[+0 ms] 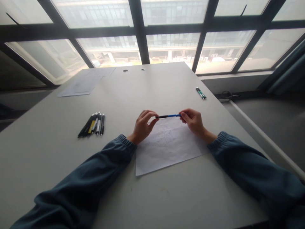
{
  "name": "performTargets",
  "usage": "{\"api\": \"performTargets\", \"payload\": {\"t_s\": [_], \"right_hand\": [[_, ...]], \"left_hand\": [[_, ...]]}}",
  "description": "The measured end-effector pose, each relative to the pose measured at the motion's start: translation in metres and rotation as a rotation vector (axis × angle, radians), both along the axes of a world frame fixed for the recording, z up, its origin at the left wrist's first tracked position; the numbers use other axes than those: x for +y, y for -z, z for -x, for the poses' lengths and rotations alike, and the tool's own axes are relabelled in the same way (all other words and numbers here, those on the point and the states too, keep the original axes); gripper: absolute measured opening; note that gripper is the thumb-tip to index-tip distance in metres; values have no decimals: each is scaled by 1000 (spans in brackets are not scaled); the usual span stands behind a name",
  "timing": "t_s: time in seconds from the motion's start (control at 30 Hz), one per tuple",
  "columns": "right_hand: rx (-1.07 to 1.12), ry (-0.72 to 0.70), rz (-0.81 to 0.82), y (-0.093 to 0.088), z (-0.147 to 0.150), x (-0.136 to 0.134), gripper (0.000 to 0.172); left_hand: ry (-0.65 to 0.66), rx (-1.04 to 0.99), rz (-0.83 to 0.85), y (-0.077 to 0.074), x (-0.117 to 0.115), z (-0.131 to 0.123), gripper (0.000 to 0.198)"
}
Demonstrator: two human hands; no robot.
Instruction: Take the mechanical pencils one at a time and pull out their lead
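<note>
A blue pen (172,115) with a black grip lies level between my hands, above the far part of a white paper sheet (164,156). My left hand (144,125) pinches its black tip end between thumb and fingers. At the other end, my right hand (193,121) is closed around the blue barrel, and the fingers hide that end. Faint scribbled marks show on the sheet under the pen.
Several pens (91,124), black, silver and yellow, lie side by side on the white table (114,190) to the left. Green pens (201,93) rest near the right edge. Papers (81,83) lie at the far left, with windows behind the table.
</note>
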State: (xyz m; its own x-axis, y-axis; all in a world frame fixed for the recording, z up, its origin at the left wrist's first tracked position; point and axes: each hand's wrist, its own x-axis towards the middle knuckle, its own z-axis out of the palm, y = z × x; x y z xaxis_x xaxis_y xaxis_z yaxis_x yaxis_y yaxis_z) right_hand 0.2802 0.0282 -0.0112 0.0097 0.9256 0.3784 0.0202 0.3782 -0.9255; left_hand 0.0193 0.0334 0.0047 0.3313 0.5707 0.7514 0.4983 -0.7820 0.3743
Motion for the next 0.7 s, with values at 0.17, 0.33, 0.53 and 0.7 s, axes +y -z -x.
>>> {"api": "performTargets", "payload": {"t_s": [0.17, 0.33, 0.53, 0.7], "right_hand": [[-6, 3, 6, 1, 0, 1, 34], [-10, 2, 7, 1, 0, 0, 35], [4, -22, 13, 0, 1, -1, 34], [3, -24, 8, 0, 1, -1, 31]], "left_hand": [[-4, 8, 14, 1, 1, 0, 13], [2, 24, 38, 3, 2, 2, 21], [17, 65, 84, 6, 4, 3, 40], [59, 54, 128, 7, 4, 4, 46]]}}
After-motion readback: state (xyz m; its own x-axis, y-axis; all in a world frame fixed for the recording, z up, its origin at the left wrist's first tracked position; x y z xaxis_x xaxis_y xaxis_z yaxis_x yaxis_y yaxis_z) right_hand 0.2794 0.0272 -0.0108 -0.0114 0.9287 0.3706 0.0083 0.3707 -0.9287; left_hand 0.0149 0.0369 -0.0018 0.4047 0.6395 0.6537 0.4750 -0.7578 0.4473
